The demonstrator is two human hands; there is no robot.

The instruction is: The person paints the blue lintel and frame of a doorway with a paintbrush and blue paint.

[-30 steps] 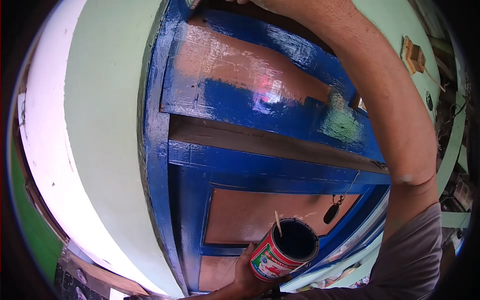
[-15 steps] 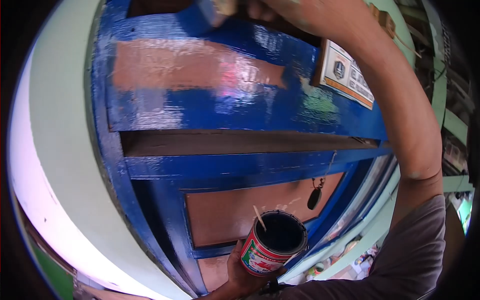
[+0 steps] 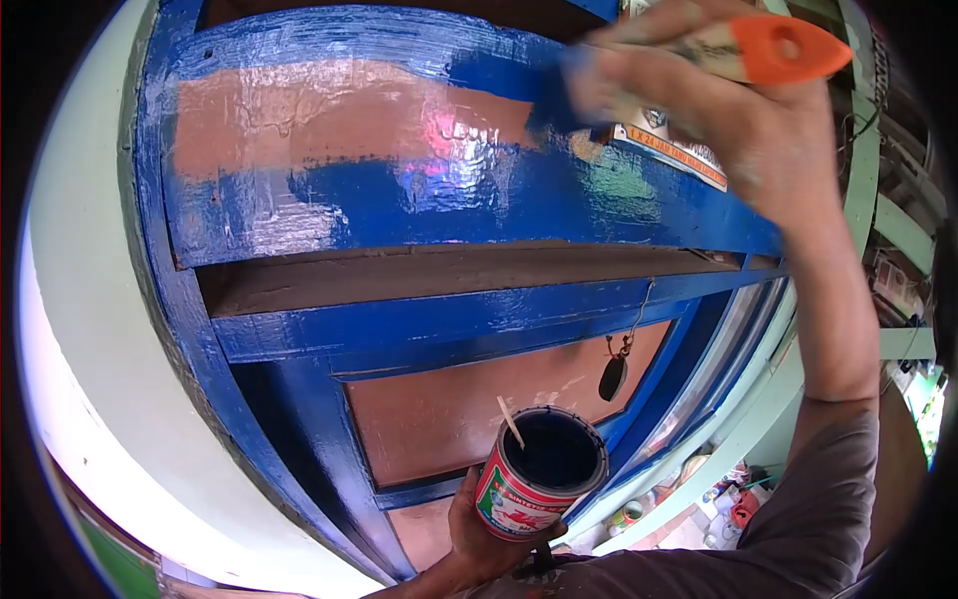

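Lowered into view since earlier: right hand [image 3: 699, 110] clenched round orange-handled paintbrush [image 3: 776, 50], bristles pressed to half-painted blue wooden door [image 3: 419, 319]; left hand [image 3: 474, 534] clasping red-and-white round paint tin [image 3: 519, 499] upright below, kept within dipping reach.

The brush [image 3: 783, 48] has a pale handle with an orange end, and its bristles are loaded with blue. It lies nearly level in the right hand [image 3: 723, 115], bristles against the upper panel of the door [image 3: 399, 319]. The can [image 3: 529, 494], with a red, white and green label, is open and holds dark blue paint. It tilts slightly in the left hand [image 3: 479, 544] before the lower panel, a stick [image 3: 510, 421] leaning inside.
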